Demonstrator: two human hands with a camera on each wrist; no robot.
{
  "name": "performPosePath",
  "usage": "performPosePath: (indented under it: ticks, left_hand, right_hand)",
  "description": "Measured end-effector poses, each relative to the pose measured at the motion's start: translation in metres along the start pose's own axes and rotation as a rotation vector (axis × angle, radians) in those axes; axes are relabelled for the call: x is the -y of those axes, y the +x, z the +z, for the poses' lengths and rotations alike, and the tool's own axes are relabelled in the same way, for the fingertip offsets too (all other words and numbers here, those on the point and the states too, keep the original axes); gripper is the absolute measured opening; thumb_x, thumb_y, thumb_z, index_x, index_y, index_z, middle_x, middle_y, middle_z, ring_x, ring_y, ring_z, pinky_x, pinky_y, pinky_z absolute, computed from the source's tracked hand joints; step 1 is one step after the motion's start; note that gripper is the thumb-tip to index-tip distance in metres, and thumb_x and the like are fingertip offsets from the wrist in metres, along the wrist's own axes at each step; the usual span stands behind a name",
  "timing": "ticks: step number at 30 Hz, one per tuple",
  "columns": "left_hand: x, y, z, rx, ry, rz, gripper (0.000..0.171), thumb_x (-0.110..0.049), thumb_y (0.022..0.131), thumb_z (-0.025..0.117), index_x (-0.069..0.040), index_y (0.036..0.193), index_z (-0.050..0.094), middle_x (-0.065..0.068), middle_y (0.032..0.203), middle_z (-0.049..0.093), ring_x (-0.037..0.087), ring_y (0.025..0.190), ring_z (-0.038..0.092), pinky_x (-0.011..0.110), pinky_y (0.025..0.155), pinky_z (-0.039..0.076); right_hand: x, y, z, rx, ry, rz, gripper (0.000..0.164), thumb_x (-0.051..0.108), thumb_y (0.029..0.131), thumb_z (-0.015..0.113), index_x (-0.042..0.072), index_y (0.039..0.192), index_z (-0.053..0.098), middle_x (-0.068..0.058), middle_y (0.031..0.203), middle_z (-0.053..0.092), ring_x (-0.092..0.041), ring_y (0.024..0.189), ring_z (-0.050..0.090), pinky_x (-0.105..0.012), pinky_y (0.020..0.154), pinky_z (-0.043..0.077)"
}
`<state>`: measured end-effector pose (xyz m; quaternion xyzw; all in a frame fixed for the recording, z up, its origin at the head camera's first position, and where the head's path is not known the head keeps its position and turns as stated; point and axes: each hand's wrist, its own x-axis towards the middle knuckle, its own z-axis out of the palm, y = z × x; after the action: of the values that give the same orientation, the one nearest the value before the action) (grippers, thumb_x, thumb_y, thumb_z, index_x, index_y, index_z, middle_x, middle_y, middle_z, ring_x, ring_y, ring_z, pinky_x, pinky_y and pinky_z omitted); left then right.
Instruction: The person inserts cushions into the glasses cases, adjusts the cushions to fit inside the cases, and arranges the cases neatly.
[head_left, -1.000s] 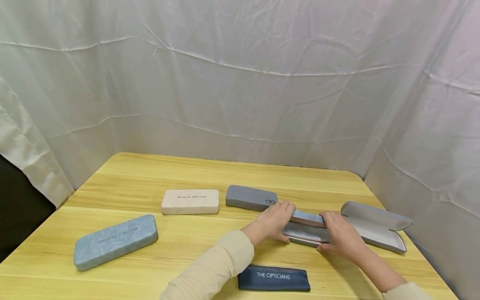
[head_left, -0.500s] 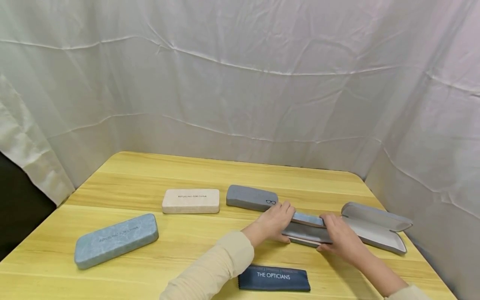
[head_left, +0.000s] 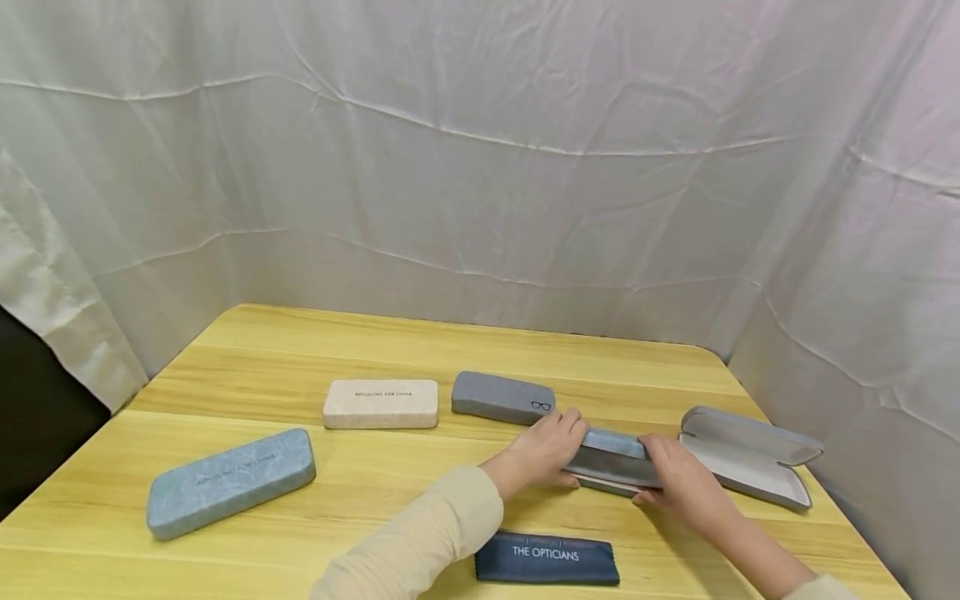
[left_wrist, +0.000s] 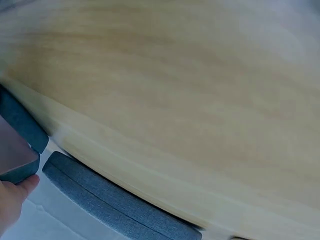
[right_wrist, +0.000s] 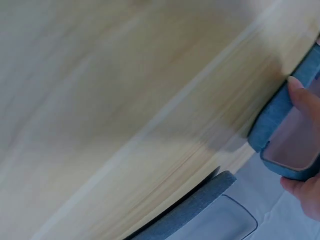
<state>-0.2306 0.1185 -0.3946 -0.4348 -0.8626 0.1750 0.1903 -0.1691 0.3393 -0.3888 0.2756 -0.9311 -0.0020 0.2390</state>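
Both hands grip a partly open blue glasses case (head_left: 615, 443) near the table's right side. My left hand (head_left: 543, 450) holds its left end, thumb low at the front and fingers over the lid. At the other end my right hand (head_left: 688, 482) has its fingers on the lid and its thumb at the base's front edge. A grey lining shows in the gap between lid and base. The right wrist view catches fingertips on both halves of the blue case (right_wrist: 277, 120). A dark cleaning cloth (head_left: 546, 571) lettered THE OPTICIANS lies in front.
An open grey glasses case (head_left: 761, 468) stands just right of my right hand. Behind my left hand is a closed grey case (head_left: 498, 396) with a glasses mark. A cream case (head_left: 381, 410) and a light-blue case (head_left: 232, 483) lie further left. White curtain (head_left: 480, 167) surrounds the table.
The lid of the held blue case has tipped down slightly toward the person, and the gap looks narrower and darker. Both hands keep their places on it; the other cases and the cloth stay put.
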Motion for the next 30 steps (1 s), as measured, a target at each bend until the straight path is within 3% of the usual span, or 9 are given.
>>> performPosePath:
  ticks: [13,30]
  left_hand:
    - [-0.0033,-0.0028,0.0029,-0.011,-0.001,0.002,0.074,-0.069,0.081,0.046,-0.015,0.130,0.037,-0.003,0.120,0.045,0.006,0.104,0.046,0.017,0.091,0.040]
    - [-0.0023,-0.0043,0.0013,-0.023,-0.065,-0.001,0.074,-0.066,0.081,0.050,-0.015,0.133,0.037,-0.002,0.125,0.047,0.009,0.115,0.047,0.019,0.101,0.038]
  right_hand:
    - [0.0016,-0.0056,0.0030,-0.093,-0.034,-0.049,0.080,0.028,0.048,0.089,-0.003,0.110,0.051,-0.016,0.099,0.062,-0.028,0.086,0.062,-0.041,0.072,0.052]
    - [0.0021,-0.0072,0.0035,-0.071,-0.046,-0.030,0.081,0.028,0.049,0.089,-0.003,0.113,0.050,-0.019,0.103,0.062,-0.031,0.091,0.062,-0.042,0.074,0.052]
